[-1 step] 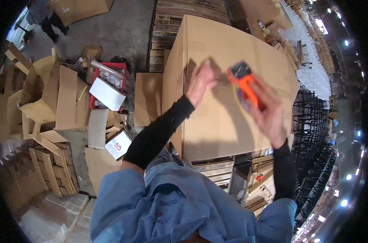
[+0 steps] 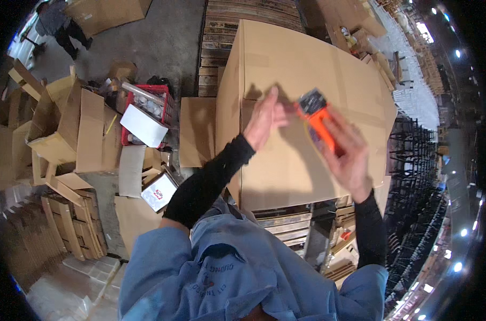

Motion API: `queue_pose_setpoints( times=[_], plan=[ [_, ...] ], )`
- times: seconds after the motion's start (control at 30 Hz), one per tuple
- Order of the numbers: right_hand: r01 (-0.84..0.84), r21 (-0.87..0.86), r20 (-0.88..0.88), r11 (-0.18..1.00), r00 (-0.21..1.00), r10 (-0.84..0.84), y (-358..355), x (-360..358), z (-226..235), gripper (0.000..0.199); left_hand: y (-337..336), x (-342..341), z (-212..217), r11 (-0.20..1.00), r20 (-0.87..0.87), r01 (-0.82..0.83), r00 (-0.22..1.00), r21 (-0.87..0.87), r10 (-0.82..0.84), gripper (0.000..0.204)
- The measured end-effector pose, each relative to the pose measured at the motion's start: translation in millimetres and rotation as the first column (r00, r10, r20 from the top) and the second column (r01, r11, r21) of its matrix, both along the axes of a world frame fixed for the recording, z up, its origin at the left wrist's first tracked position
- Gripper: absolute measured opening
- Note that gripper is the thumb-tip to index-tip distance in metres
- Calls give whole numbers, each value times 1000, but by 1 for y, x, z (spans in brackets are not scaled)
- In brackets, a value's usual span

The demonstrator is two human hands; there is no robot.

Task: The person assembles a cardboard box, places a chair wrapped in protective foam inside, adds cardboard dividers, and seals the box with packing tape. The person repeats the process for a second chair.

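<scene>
A large brown cardboard box (image 2: 307,59) stands closed in front of me. In my right hand (image 2: 351,158) is an orange tape gun (image 2: 320,122), its dark head pointing up and left above the box top. My fingers wrap round its handle. Close to the box's left edge, my left hand (image 2: 263,121) is held with fingers stretched and nothing visible in it. The dark head of the tape gun is a short way right of its fingers. Whether the left palm touches the cardboard, I cannot tell.
Wooden pallets (image 2: 248,13) lie beyond the box. To the left are a red crate (image 2: 165,115), a white flat box (image 2: 143,126) on it, opened cartons (image 2: 55,117) and stacked flattened cardboard (image 2: 74,227). A person (image 2: 63,29) walks at far left. Black racks (image 2: 414,155) stand right.
Both hands and the tape gun have shifted only slightly. The tape gun's head sits a little lower and further left, and my right hand has moved slightly left.
</scene>
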State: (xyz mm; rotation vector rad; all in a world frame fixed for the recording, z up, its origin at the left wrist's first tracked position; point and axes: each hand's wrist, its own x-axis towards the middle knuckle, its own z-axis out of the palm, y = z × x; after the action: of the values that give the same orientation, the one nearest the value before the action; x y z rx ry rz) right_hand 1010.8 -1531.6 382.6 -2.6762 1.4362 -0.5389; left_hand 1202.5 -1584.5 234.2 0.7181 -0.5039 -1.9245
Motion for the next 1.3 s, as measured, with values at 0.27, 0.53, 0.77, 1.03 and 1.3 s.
queue_pose_setpoints(
  times=[0.27, 0.53, 0.77, 1.03, 1.3],
  plan=[
    [-93, 62, 92, 994, 992, 87, 104, -31, -47, 52, 92, 3, 3, 985, -6, 160, 987, 59, -160, 15],
    [60, 218, 88, 974, 993, -81, 116, 12, -46, 70, 63, 34, -9, 984, -18, 176, 984, -25, -177, 9],
    [191, 276, 176, 942, 953, -245, 45, 86, -47, 67, -48, 81, -5, 917, 448, 286, 883, -279, -140, 7],
    [335, 282, 300, 899, 859, -415, -60, 161, -51, 65, -298, 143, 19, 761, 854, 492, 498, -423, 152, 42],
    [440, 340, 192, 831, 833, -520, -163, 203, -78, 60, -385, 143, -37, 760, 902, 485, 221, -432, 371, 71]
  ],
)
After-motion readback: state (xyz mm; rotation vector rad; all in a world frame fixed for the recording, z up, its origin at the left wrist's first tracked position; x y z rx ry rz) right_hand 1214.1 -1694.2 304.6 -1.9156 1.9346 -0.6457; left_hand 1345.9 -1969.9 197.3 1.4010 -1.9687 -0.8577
